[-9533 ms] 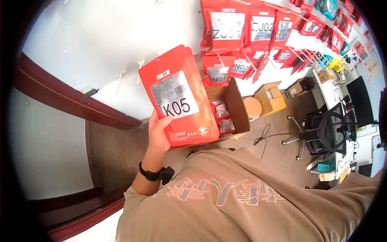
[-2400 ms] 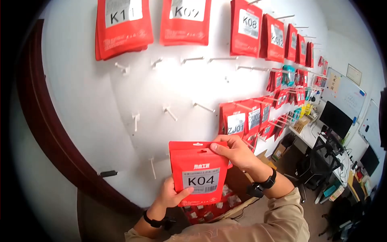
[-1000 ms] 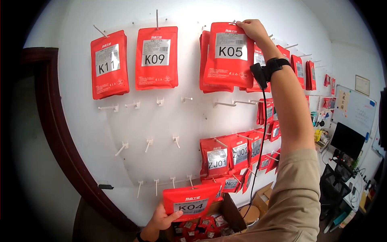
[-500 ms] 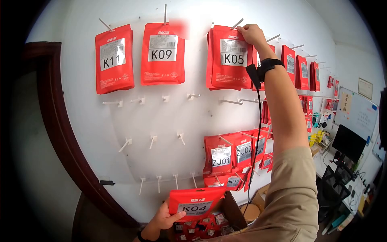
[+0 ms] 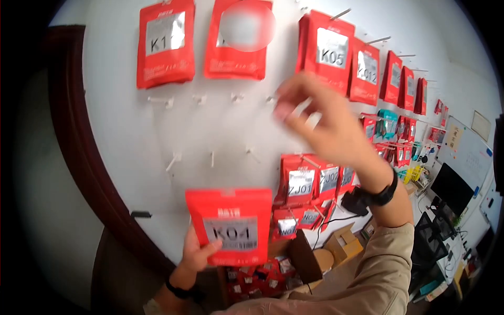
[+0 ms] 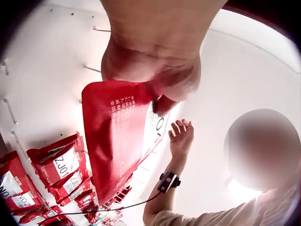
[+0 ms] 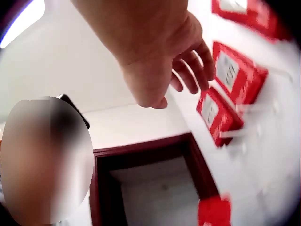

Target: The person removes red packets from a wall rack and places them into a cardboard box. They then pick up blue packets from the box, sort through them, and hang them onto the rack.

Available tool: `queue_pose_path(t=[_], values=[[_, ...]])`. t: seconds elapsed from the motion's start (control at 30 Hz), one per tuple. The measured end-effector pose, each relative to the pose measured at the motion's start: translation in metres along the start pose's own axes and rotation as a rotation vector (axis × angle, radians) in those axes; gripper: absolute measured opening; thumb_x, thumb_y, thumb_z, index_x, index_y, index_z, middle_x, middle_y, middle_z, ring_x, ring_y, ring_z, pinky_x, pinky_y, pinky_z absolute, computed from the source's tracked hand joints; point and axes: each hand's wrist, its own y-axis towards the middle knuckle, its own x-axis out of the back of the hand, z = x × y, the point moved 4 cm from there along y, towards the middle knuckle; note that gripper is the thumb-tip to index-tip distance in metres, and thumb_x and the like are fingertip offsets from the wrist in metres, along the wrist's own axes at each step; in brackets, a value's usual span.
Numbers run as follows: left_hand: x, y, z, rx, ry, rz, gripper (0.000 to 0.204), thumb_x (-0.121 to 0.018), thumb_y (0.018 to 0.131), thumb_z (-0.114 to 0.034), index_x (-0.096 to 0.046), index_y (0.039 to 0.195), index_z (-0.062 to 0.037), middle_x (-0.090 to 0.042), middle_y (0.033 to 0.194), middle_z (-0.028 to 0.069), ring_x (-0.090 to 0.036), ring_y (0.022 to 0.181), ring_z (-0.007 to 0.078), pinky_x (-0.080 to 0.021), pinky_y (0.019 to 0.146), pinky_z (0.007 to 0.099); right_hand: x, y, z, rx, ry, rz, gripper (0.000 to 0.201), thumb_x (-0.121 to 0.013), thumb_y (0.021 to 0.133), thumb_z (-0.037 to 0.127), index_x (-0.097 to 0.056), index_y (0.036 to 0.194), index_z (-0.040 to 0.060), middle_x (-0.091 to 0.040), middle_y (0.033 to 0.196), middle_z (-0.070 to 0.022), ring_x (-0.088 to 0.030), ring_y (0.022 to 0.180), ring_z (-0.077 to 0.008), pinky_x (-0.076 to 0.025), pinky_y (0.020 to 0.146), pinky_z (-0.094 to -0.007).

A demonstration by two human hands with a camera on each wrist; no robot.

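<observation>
A red pouch labelled K04 (image 5: 236,231) is held by my left hand (image 5: 195,252), its thumb over the front beside the label. In the left wrist view the same pouch (image 6: 117,136) juts out below the hand. My right hand (image 5: 328,126) is blurred in mid-air in front of the wall, with loosely bent fingers and nothing in them. In the right wrist view its fingers (image 7: 190,75) are spread apart. Above it, a red pouch labelled K05 (image 5: 332,52) hangs on a wall hook (image 5: 341,14), in front of other red pouches.
Pouches K11 (image 5: 167,47) and K09 hang at upper left, K012 (image 5: 366,73) to the right. Bare hooks (image 5: 212,159) stick out of the wall. ZJ01 pouches (image 5: 299,181) hang lower. Below stands a cardboard box (image 5: 310,257) of small red packets. A dark door frame (image 5: 68,142) is at left.
The K05 pouch went from my left hand onto the upper hook. My right hand has let go of it and come down. The left hand still holds K04, now further left.
</observation>
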Motion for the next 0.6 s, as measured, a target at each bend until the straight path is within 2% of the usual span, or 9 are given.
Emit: queue_pose_path(t=[0.07, 0.1, 0.13, 0.2, 0.27, 0.33, 0.47, 0.53, 0.6], values=[[0.004, 0.01, -0.012, -0.03, -0.022, -0.105, 0.063, -0.061, 0.087, 0.003, -0.033, 0.143, 0.001, -0.053, 0.133, 0.0125, -0.052, 0.123, 0.0208, -0.04, 0.106, 0.0383, -0.049, -0.019, 0.014, -0.11, 0.151, 0.195, 0.037, -0.069, 0.088, 0.028, -0.059, 0.109, -0.0012, -0.067, 0.094, -0.0157, -0.068, 0.08, -0.0242, -0.053, 0.064, -0.0339], [0.009, 0.014, -0.016, -0.034, -0.026, -0.123, 0.063, -0.06, 0.087, 0.003, -0.033, 0.144, 0.0014, -0.053, 0.134, 0.0125, -0.052, 0.123, 0.0205, -0.04, 0.106, 0.0376, -0.066, -0.025, 0.019, -0.235, 0.185, 0.322, 0.039, -0.07, 0.09, 0.029, -0.057, 0.115, 0.0002, -0.066, 0.097, -0.0096, -0.065, 0.089, -0.0161, -0.054, 0.069, -0.0305], [0.014, 0.017, -0.019, -0.043, -0.03, -0.14, 0.063, -0.06, 0.088, 0.003, -0.032, 0.144, 0.0018, -0.053, 0.134, 0.0125, -0.052, 0.123, 0.0202, -0.04, 0.106, 0.0369, -0.081, -0.028, 0.023, -0.199, 0.145, 0.32, 0.038, -0.07, 0.091, 0.026, -0.057, 0.114, -0.0016, -0.066, 0.097, -0.0097, -0.064, 0.088, -0.0137, -0.053, 0.071, -0.0283], [0.014, 0.022, -0.032, -0.081, -0.042, -0.103, 0.062, -0.059, 0.089, 0.002, -0.031, 0.144, 0.0019, -0.054, 0.134, 0.0123, -0.053, 0.123, 0.0191, -0.041, 0.105, 0.0357, -0.105, -0.031, 0.021, -0.355, 0.352, 0.303, 0.036, -0.07, 0.089, 0.023, -0.059, 0.111, -0.0027, -0.068, 0.095, -0.0181, -0.066, 0.078, -0.0215, -0.053, 0.069, -0.0335], [0.021, 0.021, -0.037, -0.087, -0.063, -0.08, 0.063, -0.059, 0.09, 0.002, -0.03, 0.145, 0.0014, -0.054, 0.133, 0.0122, -0.053, 0.122, 0.0178, -0.041, 0.104, 0.0355, -0.125, -0.027, 0.016, -0.314, 0.447, 0.162, 0.032, -0.069, 0.091, 0.018, -0.059, 0.112, -0.003, -0.069, 0.09, -0.0153, -0.066, 0.079, -0.0171, -0.053, 0.072, -0.0315], [0.031, 0.015, -0.04, -0.093, -0.054, -0.075, 0.062, -0.059, 0.09, 0.001, -0.03, 0.145, 0.0013, -0.054, 0.133, 0.0121, -0.052, 0.122, 0.0173, -0.041, 0.104, 0.0355, -0.142, -0.024, 0.014, -0.367, 0.587, 0.121, 0.026, -0.068, 0.091, 0.015, -0.06, 0.109, -0.0036, -0.069, 0.086, -0.0128, -0.066, 0.077, -0.0151, -0.053, 0.071, -0.0299], [0.058, -0.004, -0.038, -0.103, -0.004, -0.079, 0.06, -0.058, 0.091, 0.001, -0.031, 0.144, 0.0014, -0.054, 0.133, 0.0119, -0.053, 0.121, 0.0172, -0.042, 0.104, 0.0351, -0.172, -0.025, 0.021, -0.445, 0.551, 0.169, 0.02, -0.068, 0.091, 0.012, -0.064, 0.103, -0.0032, -0.07, 0.083, -0.0118, -0.066, 0.075, -0.0141, -0.053, 0.07, -0.0291], [0.074, -0.012, -0.033, -0.115, 0.031, -0.095, 0.059, -0.058, 0.091, 0.0, -0.032, 0.144, 0.0015, -0.054, 0.132, 0.0118, -0.053, 0.121, 0.0171, -0.043, 0.103, 0.0351, -0.196, -0.033, 0.023, -0.315, 0.412, 0.148, 0.016, -0.069, 0.09, 0.011, -0.067, 0.099, -0.0019, -0.071, 0.081, -0.0122, -0.067, 0.073, -0.0161, -0.054, 0.07, -0.0298], [0.093, -0.021, -0.02, -0.072, 0.1, -0.192, 0.055, -0.059, 0.092, 0.001, -0.035, 0.141, 0.0016, -0.056, 0.13, 0.0111, -0.055, 0.119, 0.0162, -0.044, 0.102, 0.0345, -0.226, -0.037, 0.015, -0.333, 0.443, 0.127, 0.016, -0.069, 0.09, 0.014, -0.069, 0.097, -0.0007, -0.07, 0.079, -0.0143, -0.067, 0.071, -0.0174, -0.053, 0.069, -0.03]])
